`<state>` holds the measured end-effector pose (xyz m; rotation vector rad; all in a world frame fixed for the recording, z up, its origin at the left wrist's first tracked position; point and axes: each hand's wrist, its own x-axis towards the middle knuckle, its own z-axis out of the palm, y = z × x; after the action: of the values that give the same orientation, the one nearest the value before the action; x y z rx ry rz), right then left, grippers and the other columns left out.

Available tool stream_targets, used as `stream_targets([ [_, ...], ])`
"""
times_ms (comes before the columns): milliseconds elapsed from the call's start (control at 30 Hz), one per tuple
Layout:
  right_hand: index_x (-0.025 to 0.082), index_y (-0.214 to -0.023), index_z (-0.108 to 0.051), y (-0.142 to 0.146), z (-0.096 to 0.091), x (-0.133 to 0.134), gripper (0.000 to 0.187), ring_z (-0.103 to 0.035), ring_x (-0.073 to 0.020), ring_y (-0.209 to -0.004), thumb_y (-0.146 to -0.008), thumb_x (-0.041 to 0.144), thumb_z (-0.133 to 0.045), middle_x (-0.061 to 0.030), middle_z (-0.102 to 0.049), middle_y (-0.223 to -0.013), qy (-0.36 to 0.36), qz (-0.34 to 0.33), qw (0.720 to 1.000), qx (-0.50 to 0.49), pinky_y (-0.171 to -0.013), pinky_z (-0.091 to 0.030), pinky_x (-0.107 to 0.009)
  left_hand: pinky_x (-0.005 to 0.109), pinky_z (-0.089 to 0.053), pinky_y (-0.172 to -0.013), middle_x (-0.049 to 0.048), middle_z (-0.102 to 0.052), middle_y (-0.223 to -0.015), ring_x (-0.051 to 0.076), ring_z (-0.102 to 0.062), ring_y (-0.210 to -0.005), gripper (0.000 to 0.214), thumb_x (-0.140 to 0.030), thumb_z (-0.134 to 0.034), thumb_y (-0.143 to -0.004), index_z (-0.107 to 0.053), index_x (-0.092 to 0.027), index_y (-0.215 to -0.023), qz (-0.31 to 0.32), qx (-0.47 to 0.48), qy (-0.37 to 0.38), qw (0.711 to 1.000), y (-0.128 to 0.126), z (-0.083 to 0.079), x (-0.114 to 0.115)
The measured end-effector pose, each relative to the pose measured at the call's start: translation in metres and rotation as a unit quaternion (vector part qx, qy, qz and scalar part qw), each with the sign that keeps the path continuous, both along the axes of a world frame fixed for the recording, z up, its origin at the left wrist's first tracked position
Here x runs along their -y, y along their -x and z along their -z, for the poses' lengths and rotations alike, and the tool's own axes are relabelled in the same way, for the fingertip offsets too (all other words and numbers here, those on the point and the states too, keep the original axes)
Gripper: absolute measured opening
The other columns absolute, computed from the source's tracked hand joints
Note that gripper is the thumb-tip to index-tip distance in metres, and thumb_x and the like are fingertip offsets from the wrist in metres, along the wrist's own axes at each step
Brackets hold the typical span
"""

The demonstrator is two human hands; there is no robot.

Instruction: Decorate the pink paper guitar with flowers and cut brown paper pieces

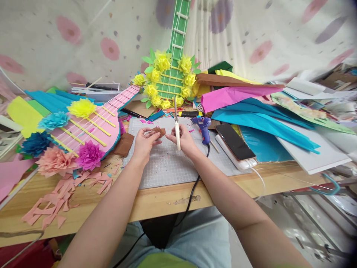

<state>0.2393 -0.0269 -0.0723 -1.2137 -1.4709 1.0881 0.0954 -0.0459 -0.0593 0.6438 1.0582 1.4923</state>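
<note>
My left hand (pixel 145 142) pinches a small folded piece of brown paper (pixel 158 131) above the grey cutting mat (pixel 173 163). My right hand (pixel 184 139) is closed around the white handle of a pair of scissors (pixel 176 123), whose blades point up and away from me. Its fingertips also touch the right edge of the brown piece. Both hands hover just over the mat near its far side.
A pink paper guitar (pixel 92 126) with paper flowers lies left, a green one (pixel 174 48) stands behind. A blue glue gun (pixel 204 126) and a phone (pixel 234 141) lie right, beside stacked coloured sheets (pixel 251 111). Pink scraps (pixel 61 197) litter the wooden table (pixel 156 203).
</note>
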Motion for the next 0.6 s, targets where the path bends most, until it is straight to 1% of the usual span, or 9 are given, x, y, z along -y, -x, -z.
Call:
stream_targets([
  [67, 0.022, -0.083, -0.04, -0.003, -0.005, 0.004, 0.043, -0.05, -0.0132, -0.066, -0.063, 0.049, -0.067, 0.0039, -0.05, -0.072, -0.015, 0.02, 0.992, 0.122, -0.062, -0.038, -0.028, 0.026, -0.053, -0.062, -0.0037, -0.063, -0.064, 0.011, -0.063, -0.06, 0.033, -0.007, -0.069, -0.058, -0.044, -0.019, -0.076, -0.027, 0.058, -0.011, 0.998, 0.005, 0.0, -0.004],
  [133, 0.022, -0.086, -0.041, -0.004, -0.01, 0.009, 0.042, -0.051, -0.0151, -0.069, -0.066, 0.05, -0.065, 0.0026, -0.052, -0.075, -0.016, 0.0, 0.976, 0.217, -0.063, -0.037, -0.028, 0.026, -0.053, -0.07, -0.0042, -0.063, -0.063, 0.009, -0.063, -0.062, 0.028, -0.007, -0.066, -0.061, -0.044, -0.019, -0.072, -0.041, 0.12, -0.026, 0.992, 0.01, 0.0, -0.007],
  [200, 0.021, -0.09, -0.041, -0.001, -0.012, 0.014, 0.044, -0.053, -0.0166, -0.074, -0.067, 0.052, -0.063, 0.0004, -0.054, -0.08, -0.025, -0.035, 0.962, 0.27, -0.065, -0.037, -0.029, 0.025, -0.052, -0.077, -0.0039, -0.063, -0.064, 0.008, -0.063, -0.066, 0.023, -0.006, -0.065, -0.062, -0.046, -0.018, -0.069, -0.048, 0.172, -0.035, 0.983, 0.016, -0.001, -0.009],
  [300, 0.02, -0.094, -0.042, 0.007, -0.012, 0.022, 0.047, -0.054, -0.0183, -0.08, -0.069, 0.054, -0.062, -0.0036, -0.056, -0.086, -0.054, -0.079, 0.946, 0.309, -0.067, -0.038, -0.029, 0.022, -0.051, -0.078, -0.0025, -0.064, -0.067, 0.008, -0.063, -0.068, 0.017, -0.007, -0.063, -0.064, -0.05, -0.017, -0.069, -0.056, 0.217, -0.026, 0.974, 0.02, 0.0, -0.009],
  [400, 0.019, -0.095, -0.042, 0.014, -0.011, 0.027, 0.049, -0.055, -0.0198, -0.082, -0.071, 0.057, -0.061, -0.0064, -0.057, -0.088, -0.06, -0.102, 0.937, 0.33, -0.068, -0.039, -0.03, 0.02, -0.05, -0.072, -0.0019, -0.065, -0.069, 0.008, -0.063, -0.068, 0.016, -0.007, -0.063, -0.065, -0.051, -0.017, -0.069, -0.055, 0.215, -0.012, 0.975, 0.019, 0.002, -0.008],
  [500, 0.019, -0.097, -0.042, 0.016, -0.01, 0.029, 0.05, -0.057, -0.0208, -0.082, -0.072, 0.059, -0.059, -0.0075, -0.058, -0.089, -0.039, -0.114, 0.934, 0.337, -0.068, -0.04, -0.03, 0.019, -0.05, -0.068, -0.0025, -0.065, -0.069, 0.008, -0.062, -0.066, 0.018, -0.006, -0.064, -0.064, -0.05, -0.018, -0.069, -0.051, 0.205, -0.006, 0.977, 0.014, 0.004, -0.006],
  [600, 0.019, -0.1, -0.042, 0.016, -0.011, 0.029, 0.052, -0.058, -0.0213, -0.081, -0.073, 0.061, -0.057, -0.0074, -0.06, -0.089, -0.002, -0.119, 0.935, 0.334, -0.068, -0.041, -0.031, 0.021, -0.05, -0.069, -0.003, -0.064, -0.068, 0.008, -0.061, -0.064, 0.022, -0.005, -0.066, -0.062, -0.049, -0.017, -0.068, -0.043, 0.211, -0.002, 0.976, 0.009, 0.004, -0.004],
])
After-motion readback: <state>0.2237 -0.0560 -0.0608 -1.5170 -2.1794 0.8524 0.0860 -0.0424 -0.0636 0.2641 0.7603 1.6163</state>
